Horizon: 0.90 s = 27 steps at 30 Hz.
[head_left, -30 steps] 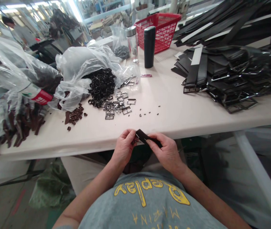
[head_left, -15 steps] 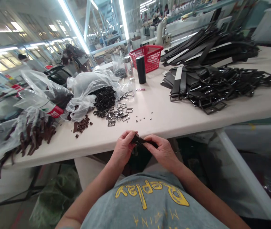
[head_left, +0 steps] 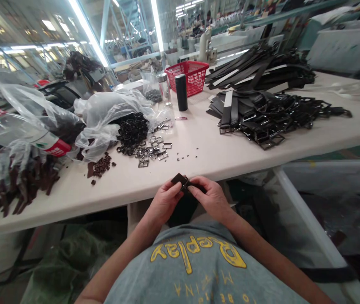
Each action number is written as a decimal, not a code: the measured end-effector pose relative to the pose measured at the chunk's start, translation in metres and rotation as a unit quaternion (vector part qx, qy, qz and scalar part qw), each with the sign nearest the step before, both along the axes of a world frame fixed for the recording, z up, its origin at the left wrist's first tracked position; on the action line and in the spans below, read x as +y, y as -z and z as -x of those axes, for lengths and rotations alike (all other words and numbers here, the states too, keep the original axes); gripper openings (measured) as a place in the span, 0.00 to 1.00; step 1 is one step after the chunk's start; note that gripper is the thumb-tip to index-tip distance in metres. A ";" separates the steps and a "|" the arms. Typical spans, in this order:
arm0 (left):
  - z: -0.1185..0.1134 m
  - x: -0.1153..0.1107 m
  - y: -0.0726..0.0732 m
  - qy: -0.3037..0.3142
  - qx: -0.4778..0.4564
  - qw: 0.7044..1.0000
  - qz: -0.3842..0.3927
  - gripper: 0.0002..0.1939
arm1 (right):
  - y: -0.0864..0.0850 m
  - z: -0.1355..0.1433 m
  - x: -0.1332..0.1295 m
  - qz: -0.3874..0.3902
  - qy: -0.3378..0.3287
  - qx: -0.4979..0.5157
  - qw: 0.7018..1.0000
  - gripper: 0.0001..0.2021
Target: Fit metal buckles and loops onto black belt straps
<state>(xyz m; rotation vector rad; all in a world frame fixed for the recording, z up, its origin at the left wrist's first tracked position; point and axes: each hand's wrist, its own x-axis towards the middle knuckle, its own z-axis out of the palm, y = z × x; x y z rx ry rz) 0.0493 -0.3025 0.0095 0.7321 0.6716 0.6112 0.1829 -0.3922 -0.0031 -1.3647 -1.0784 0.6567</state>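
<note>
Between my two hands, just off the table's front edge, is a dark belt strap (head_left: 178,179) with what looks like a small metal buckle at its middle. My left hand (head_left: 166,198) pinches the strap on the left, and a flat dark end sticks up past the thumb. On the other side my right hand (head_left: 210,197) is closed on the strap, thumb pressed close to the metal piece. Beyond the hands lie loose metal buckles (head_left: 150,154) and a few tiny metal bits (head_left: 183,158). How the strap runs under the fingers is hidden.
Belts with buckles (head_left: 265,118) are heaped at right. A black bottle (head_left: 181,93) and a red basket (head_left: 195,78) stand at the back. Black rings (head_left: 132,131) spill from a plastic bag (head_left: 104,107); brown loops (head_left: 102,165) and brown straps (head_left: 24,185) lie at left.
The strap has turned in my hands, so its flat end now rises above my left thumb and the metal piece shows. The view has shifted slightly to the right.
</note>
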 end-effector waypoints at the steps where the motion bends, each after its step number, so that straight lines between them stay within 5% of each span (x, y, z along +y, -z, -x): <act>1: 0.002 0.001 0.003 0.000 0.009 1.000 -0.006 0.19 | -0.001 0.001 0.002 0.004 0.000 0.001 1.000 0.07; 6: 0.010 0.011 0.010 -0.007 0.035 0.999 -0.031 0.16 | -0.006 0.006 0.012 0.017 -0.034 -0.003 0.999 0.06; 12: 0.027 0.020 0.013 -0.039 0.066 0.983 -0.164 0.11 | -0.008 0.009 0.023 0.065 -0.125 -0.029 0.990 0.08; 17: 0.034 0.024 0.017 -0.013 0.059 0.990 -0.126 0.12 | -0.007 0.010 0.025 0.082 -0.199 -0.039 0.976 0.09; 27: 0.027 0.023 0.012 -0.002 0.083 0.979 -0.187 0.10 | -0.004 0.008 0.024 0.061 -0.195 -0.025 0.979 0.10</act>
